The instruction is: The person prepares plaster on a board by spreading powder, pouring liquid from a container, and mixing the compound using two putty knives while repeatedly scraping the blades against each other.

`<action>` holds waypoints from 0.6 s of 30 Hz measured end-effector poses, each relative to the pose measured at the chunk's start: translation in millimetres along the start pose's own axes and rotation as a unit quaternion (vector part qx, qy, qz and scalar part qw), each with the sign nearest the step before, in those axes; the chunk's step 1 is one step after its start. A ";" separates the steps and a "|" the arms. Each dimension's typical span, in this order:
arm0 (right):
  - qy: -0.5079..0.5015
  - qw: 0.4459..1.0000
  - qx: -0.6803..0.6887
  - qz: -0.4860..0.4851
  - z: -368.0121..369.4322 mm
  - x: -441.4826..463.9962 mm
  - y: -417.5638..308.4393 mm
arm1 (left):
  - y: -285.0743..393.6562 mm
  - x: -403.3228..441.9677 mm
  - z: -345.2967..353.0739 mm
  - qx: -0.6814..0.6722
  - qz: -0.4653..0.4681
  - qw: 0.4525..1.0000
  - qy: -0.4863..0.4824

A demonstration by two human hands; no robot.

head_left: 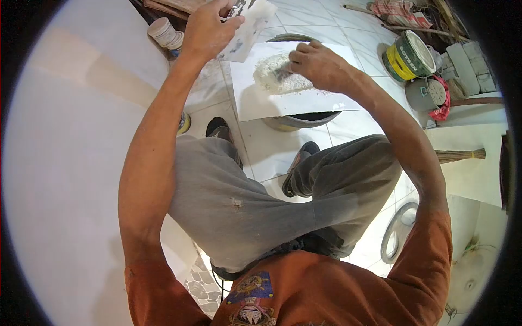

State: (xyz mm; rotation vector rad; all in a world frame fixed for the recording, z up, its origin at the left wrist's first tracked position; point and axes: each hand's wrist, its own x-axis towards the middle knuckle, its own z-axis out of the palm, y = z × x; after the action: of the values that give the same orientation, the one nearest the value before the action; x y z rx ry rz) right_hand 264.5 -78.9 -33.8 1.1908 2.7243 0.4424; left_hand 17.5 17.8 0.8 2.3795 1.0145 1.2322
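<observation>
Seated, a person works a lumpy white mound (296,82) on a white board (326,103) lying across a round tub (280,125). The left hand (209,32) pinches a thin, stained plate (247,41) beside the board; the right hand's (323,68) fingers curl around a small grey tool (281,72) in the mound. Work appears midway: material is laid out, its rough heap unsmoothed. The tool's grip is hidden, the plate's top cut off, the tub's contents obscured.
</observation>
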 end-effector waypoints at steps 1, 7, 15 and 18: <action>0.012 1.000 -0.007 0.006 -2.2 0.5 3.0 | -0.4 -0.3 1.1 -0.005 -0.005 1.000 -0.001; 0.009 1.000 0.002 0.025 27.8 0.4 17.6 | 0.7 -0.5 0.6 -0.024 -0.020 1.000 0.002; -0.001 0.998 -0.027 0.059 22.7 -8.2 38.1 | -0.7 -0.4 1.7 0.005 -0.026 1.000 -0.009; -0.078 0.993 -0.003 0.091 25.8 -19.2 42.7 | -6.2 -2.5 6.7 -0.093 -0.058 0.992 -0.065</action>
State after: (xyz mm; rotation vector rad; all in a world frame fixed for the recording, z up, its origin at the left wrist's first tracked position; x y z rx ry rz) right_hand 313.4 -60.1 -44.5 1.4148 2.4938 0.3604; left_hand 19.0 21.0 -8.0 2.1951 0.9401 1.0670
